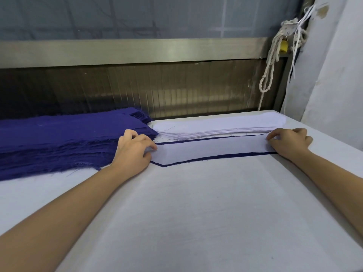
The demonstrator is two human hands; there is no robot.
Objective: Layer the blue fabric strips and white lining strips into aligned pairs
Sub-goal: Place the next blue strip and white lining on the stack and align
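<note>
A white lining strip (212, 149) is pinched at both ends by left hand (135, 152) and right hand (288, 142) atop a blue strip (216, 158). Alignment is judged underway, and even blue margins are needed next.

The blue strip (225, 156) lies almost wholly under the white lining strip (212, 149); only thin dark edges show. Both ends of the pair are covered by the left hand (135, 152) and the right hand (288, 141), and whether the curled fingers pinch or merely press cannot be told. The blue pile (59, 138) runs off the left edge of the frame. At upper right, a rope (273, 55) half hides a small yellow object (283, 46).
</note>
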